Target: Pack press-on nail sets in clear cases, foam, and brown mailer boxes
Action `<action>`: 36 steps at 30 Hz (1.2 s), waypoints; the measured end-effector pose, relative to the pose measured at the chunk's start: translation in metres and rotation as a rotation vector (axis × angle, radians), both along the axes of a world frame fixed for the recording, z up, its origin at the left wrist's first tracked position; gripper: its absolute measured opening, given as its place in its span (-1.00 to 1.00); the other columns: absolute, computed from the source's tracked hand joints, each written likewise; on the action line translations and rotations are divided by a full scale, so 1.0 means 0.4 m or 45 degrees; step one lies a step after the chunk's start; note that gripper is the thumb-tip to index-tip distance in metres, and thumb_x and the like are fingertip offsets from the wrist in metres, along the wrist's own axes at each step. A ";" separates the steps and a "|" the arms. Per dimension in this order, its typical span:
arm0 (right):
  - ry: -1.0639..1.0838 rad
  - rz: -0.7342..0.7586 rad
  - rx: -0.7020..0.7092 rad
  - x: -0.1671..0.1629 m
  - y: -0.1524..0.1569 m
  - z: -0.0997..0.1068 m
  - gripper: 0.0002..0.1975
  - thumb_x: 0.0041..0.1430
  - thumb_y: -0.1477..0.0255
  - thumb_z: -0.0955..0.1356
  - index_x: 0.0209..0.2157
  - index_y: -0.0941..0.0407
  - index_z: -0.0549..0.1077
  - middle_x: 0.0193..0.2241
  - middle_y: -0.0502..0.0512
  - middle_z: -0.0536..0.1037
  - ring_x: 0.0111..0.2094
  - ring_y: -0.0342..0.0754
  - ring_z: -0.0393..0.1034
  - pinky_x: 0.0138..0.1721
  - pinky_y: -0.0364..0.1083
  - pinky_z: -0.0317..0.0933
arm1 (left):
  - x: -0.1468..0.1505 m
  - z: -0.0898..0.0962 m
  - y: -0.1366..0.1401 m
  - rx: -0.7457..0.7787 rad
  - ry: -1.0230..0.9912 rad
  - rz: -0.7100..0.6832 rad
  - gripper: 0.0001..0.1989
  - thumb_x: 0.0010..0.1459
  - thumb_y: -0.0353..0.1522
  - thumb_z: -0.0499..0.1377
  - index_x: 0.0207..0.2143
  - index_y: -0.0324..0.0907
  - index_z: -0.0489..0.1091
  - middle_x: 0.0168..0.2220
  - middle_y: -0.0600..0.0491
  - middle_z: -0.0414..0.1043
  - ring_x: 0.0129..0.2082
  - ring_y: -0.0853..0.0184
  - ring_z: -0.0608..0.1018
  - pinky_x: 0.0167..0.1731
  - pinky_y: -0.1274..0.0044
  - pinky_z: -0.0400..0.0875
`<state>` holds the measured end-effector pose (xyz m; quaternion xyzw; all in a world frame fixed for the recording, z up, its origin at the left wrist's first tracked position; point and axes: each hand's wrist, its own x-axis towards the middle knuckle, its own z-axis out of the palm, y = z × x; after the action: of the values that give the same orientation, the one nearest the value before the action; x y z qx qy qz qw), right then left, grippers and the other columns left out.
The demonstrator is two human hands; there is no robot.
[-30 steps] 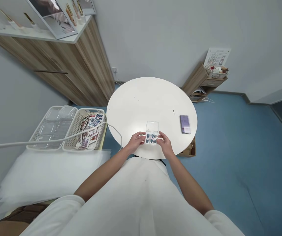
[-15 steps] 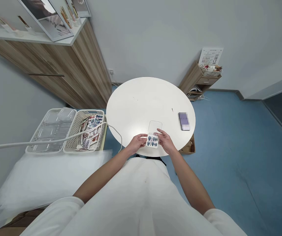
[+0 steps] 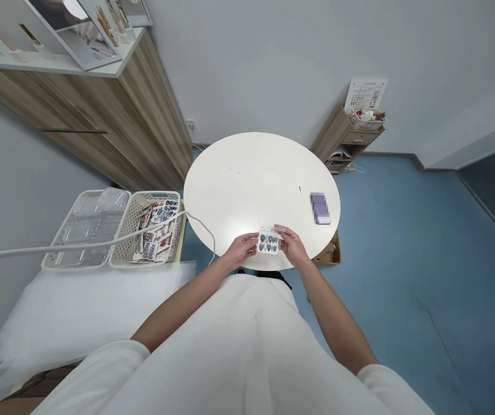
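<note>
Between my two hands, over the near edge of the white table (image 3: 251,167), is a small clear plastic box (image 3: 268,251) with press-on nails in it, dark blue and pale, set out in two rows. My left hand (image 3: 242,249) grips the box's left side, thumb and fingers closed on it. At the right side and back edge, my right hand (image 3: 291,244) holds the box and its clear lid (image 3: 268,229). The lid shows as a thin strip; whether it is fully down I cannot tell.
A blurred purple pack (image 3: 320,208) lies on the table's right side. To the left, a white basket (image 3: 120,262) holds printed nail cards, beside a tray (image 3: 50,262) of clear boxes. A white cable (image 3: 78,246) crosses in front. Wooden cabinets (image 3: 143,121) stand behind.
The clear lid, laid back behind the box before, has swung up toward it. My right hand's fingers have moved from above the box to its right side.
</note>
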<state>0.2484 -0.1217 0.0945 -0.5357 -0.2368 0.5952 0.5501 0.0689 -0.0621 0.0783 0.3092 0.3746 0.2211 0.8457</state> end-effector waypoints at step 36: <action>-0.007 -0.067 -0.221 0.163 -0.093 -0.034 -0.54 -0.17 0.27 0.44 -0.18 0.06 0.35 -0.39 0.01 0.51 -0.30 -0.09 0.41 -0.22 -0.05 0.29 | 0.211 0.014 -0.104 0.248 0.344 -0.005 -0.51 -0.08 -0.13 0.23 -0.13 -0.21 0.31 -0.37 -0.07 0.50 -0.28 0.24 0.53 -0.19 0.43 0.24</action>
<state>0.3135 -0.1589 0.0809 -0.5892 -0.1715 0.5973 0.5164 0.1533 -0.1038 0.0841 0.4173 0.4610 0.2110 0.7542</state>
